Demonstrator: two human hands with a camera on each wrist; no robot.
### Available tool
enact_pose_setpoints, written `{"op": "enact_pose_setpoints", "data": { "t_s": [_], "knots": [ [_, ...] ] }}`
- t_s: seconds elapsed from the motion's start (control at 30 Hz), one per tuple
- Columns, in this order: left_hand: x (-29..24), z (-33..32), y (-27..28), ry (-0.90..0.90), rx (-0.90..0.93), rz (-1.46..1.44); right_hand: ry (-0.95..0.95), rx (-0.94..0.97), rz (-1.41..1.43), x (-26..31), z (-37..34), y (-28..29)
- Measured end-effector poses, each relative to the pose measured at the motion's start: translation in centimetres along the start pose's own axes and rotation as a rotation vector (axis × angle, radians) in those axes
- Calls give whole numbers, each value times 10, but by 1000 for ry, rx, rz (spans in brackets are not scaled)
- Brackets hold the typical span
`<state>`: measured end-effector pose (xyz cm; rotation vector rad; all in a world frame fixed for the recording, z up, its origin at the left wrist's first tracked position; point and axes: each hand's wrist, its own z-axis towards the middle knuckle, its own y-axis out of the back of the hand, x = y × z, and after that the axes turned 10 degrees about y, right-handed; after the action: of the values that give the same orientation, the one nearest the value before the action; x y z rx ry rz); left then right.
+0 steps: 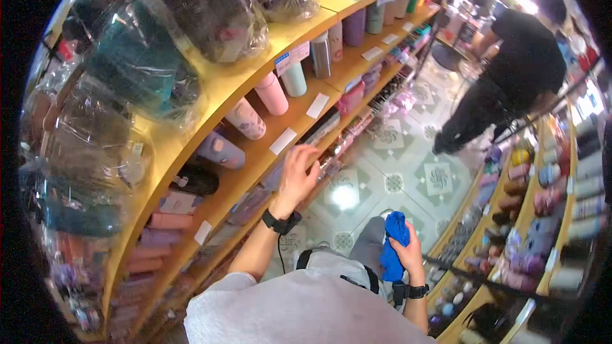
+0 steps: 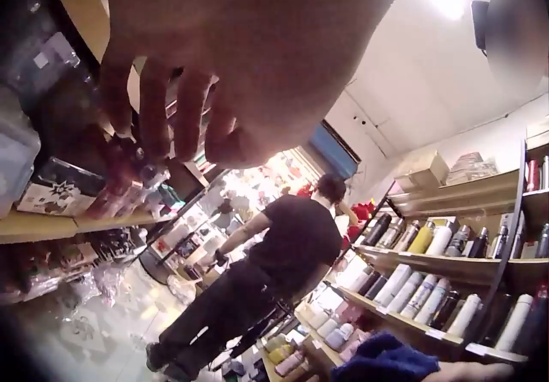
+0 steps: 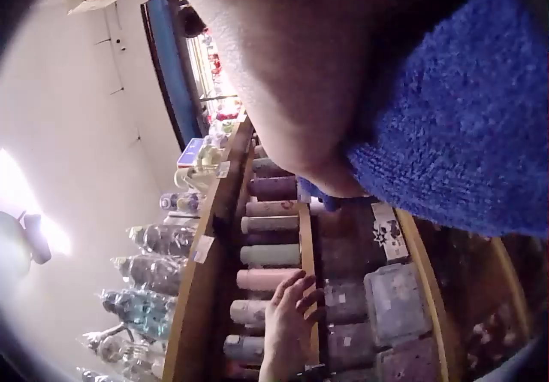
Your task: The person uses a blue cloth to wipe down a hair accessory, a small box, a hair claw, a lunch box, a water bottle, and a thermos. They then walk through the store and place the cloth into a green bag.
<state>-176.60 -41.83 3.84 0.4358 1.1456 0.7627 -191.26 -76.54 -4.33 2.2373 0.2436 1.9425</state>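
Shelf edge (image 1: 255, 169) near left grip (image 1: 298, 178), aisle (image 1: 393, 181) alongside (right grip (image 1: 410, 255) holds cloth (image 1: 393, 245)).

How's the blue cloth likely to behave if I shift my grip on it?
The blue cloth is probably floppy: it bunches and creases in the right hand. Its fuzzy texture, clear in the right wrist view, suggests it won't be slippery. Being soft fabric, it's unlikely to break if squeezed.
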Motion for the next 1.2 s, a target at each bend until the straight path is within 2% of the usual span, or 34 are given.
{"op": "enact_pose_setpoints", "data": {
  "t_s": [0.07, 0.23, 0.37, 0.5, 0.53, 0.63, 0.67, 0.77, 0.8, 0.83, 0.9, 0.97, 1.03, 1.1, 1.13, 1.2],
  "knots": [
    [-12, 27, -12, 66, -108, 50, -36, 33, 22, 10, 43, 26],
    [-43, 91, -50, 346, -254, 23, 148, 115, 15, 30, 153, 100],
    [-43, 155, -84, 441, -369, -154, 238, 233, -1, 52, 236, 142],
    [-13, 218, -117, 426, -549, -139, 316, 344, -26, 68, 296, 152],
    [-9, 230, -118, 448, -513, -222, 283, 371, -17, 79, 305, 154],
    [24, 251, -142, 423, -749, 240, 352, 416, 99, 74, 339, 146],
    [25, 255, -147, 418, -835, 278, 343, 446, 86, 75, 349, 145],
    [6, 254, -146, 552, -817, 228, 305, 599, 62, 102, 375, 147],
    [-15, 255, -142, 563, -777, 34, 307, 616, 55, 93, 386, 146],
    [-11, 251, -145, 610, -716, -131, 364, 602, 46, 94, 398, 147],
    [-28, 242, -159, 519, -672, -519, 464, 574, 28, 95, 416, 148],
    [-73, 228, -165, 570, -505, -605, 559, 552, 25, 112, 438, 148],
    [-101, 223, -187, 546, -127, -1237, 677, 528, 48, 141, 467, 142],
    [-115, 225, -219, 586, -21, -1511, 807, 524, 47, 183, 491, 130],
    [-128, 232, -230, 625, -7, -1529, 878, 528, 24, 205, 500, 122],
    [-122, 228, -248, 565, 70, -1454, 930, 529, 57, 236, 511, 108]
  ]
}}
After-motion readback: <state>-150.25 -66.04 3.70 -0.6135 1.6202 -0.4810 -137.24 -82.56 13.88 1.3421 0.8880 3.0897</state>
